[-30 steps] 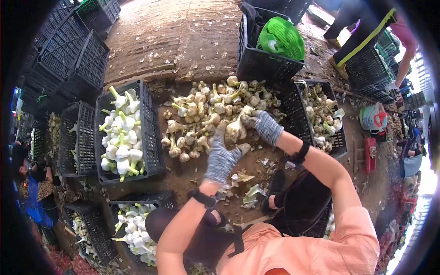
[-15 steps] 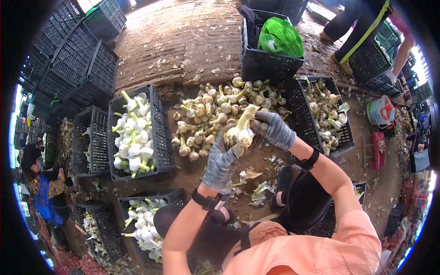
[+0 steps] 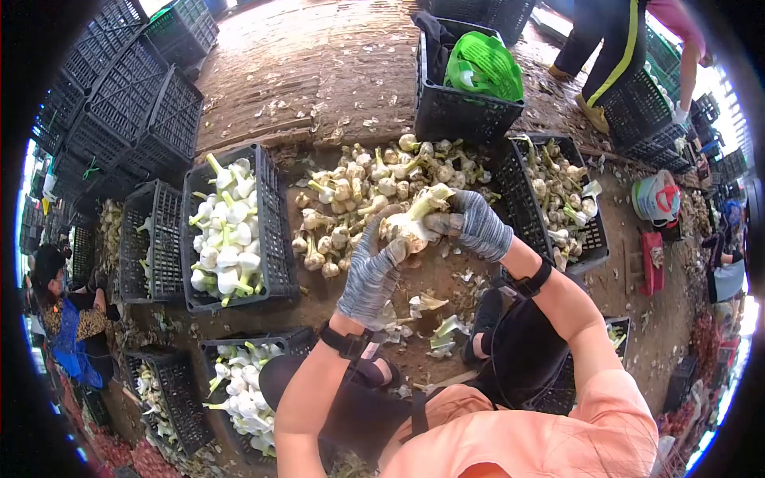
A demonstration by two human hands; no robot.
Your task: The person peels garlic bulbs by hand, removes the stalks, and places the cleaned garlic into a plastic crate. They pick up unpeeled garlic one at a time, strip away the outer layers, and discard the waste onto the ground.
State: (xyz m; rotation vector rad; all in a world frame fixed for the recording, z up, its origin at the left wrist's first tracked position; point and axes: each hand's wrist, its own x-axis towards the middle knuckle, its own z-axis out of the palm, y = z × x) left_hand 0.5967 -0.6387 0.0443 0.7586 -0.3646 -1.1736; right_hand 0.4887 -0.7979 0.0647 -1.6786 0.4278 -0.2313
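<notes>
A garlic bulb [image 3: 411, 225] with a thick pale stem is held between my two gloved hands, in front of my knees. My left hand [image 3: 371, 275] cups the bulb from its left side. On the right, the fingers of my right hand [image 3: 476, 225] pinch its outer skin near the stem. Just beyond lies a heap of unpeeled garlic [image 3: 351, 183] with brownish skins. To the left stands a black crate of clean white garlic [image 3: 227, 231]. Peeled husks [image 3: 448, 336] lie on the ground below my hands.
Another crate of unpeeled garlic [image 3: 558, 195] stands at right, and a black crate [image 3: 466, 119] holding a green basket [image 3: 484, 65] at the back. White garlic [image 3: 247, 398] fills a crate near my left knee. Co-workers are at far left [image 3: 72, 319] and upper right [image 3: 610, 48].
The bulb has turned and tipped to the right in my hands. My right fingers have shifted slightly around it. The co-worker at upper right has changed posture.
</notes>
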